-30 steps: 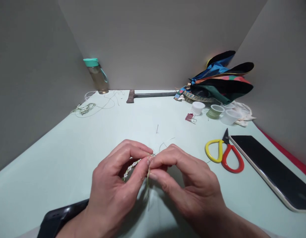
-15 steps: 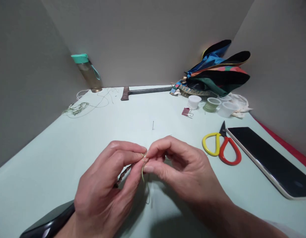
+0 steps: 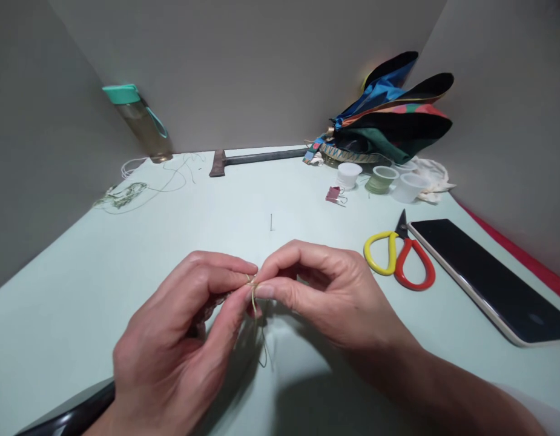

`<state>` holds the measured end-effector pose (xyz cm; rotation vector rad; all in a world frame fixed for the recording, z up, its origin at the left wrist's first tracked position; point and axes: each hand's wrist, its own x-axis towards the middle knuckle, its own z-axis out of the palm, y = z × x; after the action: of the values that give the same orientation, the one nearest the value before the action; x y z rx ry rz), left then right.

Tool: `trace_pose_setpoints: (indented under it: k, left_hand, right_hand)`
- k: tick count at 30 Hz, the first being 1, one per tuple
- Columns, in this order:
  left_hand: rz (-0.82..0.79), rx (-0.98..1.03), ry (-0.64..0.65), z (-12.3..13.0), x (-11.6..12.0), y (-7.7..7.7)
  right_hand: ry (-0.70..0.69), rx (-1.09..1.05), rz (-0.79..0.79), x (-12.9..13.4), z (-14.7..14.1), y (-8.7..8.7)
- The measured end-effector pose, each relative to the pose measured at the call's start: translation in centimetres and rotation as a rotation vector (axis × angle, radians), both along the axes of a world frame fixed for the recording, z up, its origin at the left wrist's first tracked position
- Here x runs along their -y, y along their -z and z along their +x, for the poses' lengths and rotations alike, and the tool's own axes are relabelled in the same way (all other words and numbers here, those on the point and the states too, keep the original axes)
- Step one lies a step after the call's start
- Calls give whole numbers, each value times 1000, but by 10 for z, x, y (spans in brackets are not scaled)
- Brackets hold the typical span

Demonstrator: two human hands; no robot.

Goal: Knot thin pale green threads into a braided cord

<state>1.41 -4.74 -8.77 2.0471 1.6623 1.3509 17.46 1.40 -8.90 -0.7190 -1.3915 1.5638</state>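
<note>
My pale table (image 3: pixel 193 224) runs out of view below. My left hand (image 3: pixel 171 330) and right hand (image 3: pixel 336 293) meet, each pinching. The phone (image 3: pixel 488 281) is cut off rightward, the black thing (image 3: pixel 75 412) by my left wrist below. My left fingers grip a braided cord (image 3: pixel 216 300), mostly hidden behind them; my right ones pinch green thread (image 3: pixel 264 354), its dangling ends blurred.
</note>
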Motion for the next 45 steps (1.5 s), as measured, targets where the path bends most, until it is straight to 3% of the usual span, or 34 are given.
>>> trace_pose_setpoints:
  k: [7,17,22,27,33,41,45]
  left_hand:
    - [-2,-31,-7,1,-1,-3]
    - [-52,-45,-43,0,-3,0]
    - [26,-81,-33,1,-3,1]
    - [16,-84,-1,0,-2,3]
    - [25,-79,-3,2,-2,6]
    - [-24,-88,24,3,-1,4]
    - [-54,-34,17,3,-3,7]
  right_hand:
    - [-34,40,-84,1,-1,0]
    - [-81,128,-59,-1,4,-4]
    - [86,236,112,5,2,1]
    - [311,396,487,11,-3,7]
    - [383,432,676,15,-7,12]
    - [349,349,507,14,-6,10]
    - [175,207,185,11,-3,8]
